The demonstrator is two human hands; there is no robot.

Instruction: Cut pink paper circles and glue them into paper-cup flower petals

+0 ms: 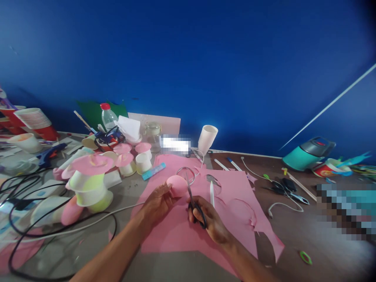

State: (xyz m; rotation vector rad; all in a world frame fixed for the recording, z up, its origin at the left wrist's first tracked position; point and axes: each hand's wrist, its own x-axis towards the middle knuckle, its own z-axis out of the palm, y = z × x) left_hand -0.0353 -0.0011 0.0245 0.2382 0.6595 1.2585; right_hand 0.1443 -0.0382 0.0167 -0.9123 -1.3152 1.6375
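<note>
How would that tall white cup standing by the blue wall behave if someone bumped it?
The white cup looks like thin paper, so probably very light. It stands tall, upside down and leaning, so it would likely tip easily. Being round, it might then roll across the table.

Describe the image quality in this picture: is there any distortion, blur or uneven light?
In the head view, the wide lens bends the table edge and darkens the upper corners; the centre is sharpest, where the left hand holds a pink paper circle and the right hand holds scissors; the cables at the left edge look smeared; two patches are pixelated.
</note>
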